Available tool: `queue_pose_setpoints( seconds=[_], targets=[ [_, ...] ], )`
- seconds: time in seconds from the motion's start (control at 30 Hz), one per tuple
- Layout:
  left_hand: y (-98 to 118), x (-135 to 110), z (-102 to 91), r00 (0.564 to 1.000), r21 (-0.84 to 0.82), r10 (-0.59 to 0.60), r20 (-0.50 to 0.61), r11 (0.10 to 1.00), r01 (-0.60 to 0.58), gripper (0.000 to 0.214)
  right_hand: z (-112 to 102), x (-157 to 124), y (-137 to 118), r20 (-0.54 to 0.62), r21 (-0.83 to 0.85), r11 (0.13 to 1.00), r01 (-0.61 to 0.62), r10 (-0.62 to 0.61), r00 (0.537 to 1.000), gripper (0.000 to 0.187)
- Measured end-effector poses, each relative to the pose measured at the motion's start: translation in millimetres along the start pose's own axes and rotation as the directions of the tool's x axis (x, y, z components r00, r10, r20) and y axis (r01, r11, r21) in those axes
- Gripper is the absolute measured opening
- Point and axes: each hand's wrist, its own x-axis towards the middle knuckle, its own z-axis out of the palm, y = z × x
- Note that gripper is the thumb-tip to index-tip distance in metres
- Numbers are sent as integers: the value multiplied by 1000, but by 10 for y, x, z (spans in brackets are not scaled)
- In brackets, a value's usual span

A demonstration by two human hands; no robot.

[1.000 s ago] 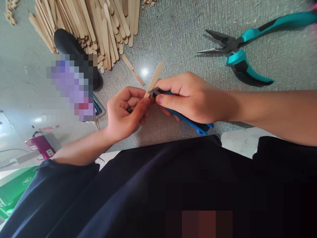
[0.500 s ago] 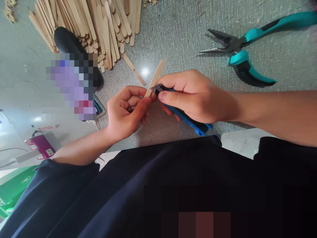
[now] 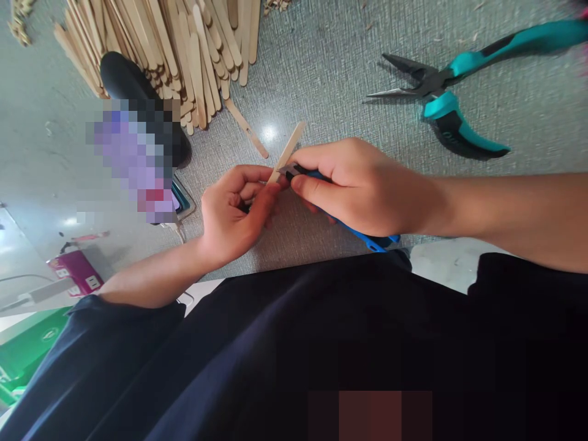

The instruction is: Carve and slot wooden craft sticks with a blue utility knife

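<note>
My left hand (image 3: 234,211) pinches the lower end of a flat wooden stick (image 3: 290,147), which points up and to the right above the grey table mat (image 3: 321,73). My right hand (image 3: 362,184) grips a blue utility knife (image 3: 367,239). Its metal tip rests against the stick just above my left thumb. The blue handle sticks out below my right palm. Most of the knife is hidden by my fingers.
A heap of wooden sticks (image 3: 184,43) lies at the top left, with one loose stick (image 3: 245,128) beside it. Teal-handled long-nose pliers (image 3: 450,92) lie open at the top right. A black object (image 3: 128,82) sits left of the heap. A pink box (image 3: 76,269) stands on the floor.
My right hand and the knife have shifted slightly down and right along the stick; the stick's upper end now sits a little lower. My left hand keeps its hold.
</note>
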Motion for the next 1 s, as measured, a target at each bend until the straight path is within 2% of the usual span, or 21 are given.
queue_pose_setpoints(
  seconds=[0.17,0.43,0.63,1.0],
  targets=[
    [-15,-14,-6,999,18,-41,2,999,41,29,1,-19,14,-1,-59,997,41,-41,999,33],
    [26,-1,-10,998,-20,-49,27,999,49,25,-81,47,41,90,94,989,111,-120,989,35],
    [58,7,-20,995,-15,-92,39,996,93,33,-107,75,60,122,157,985,75,-95,988,40],
    [58,19,-19,994,-73,-82,73,993,88,28,-215,99,160,267,241,968,-64,-2,964,39]
  ],
)
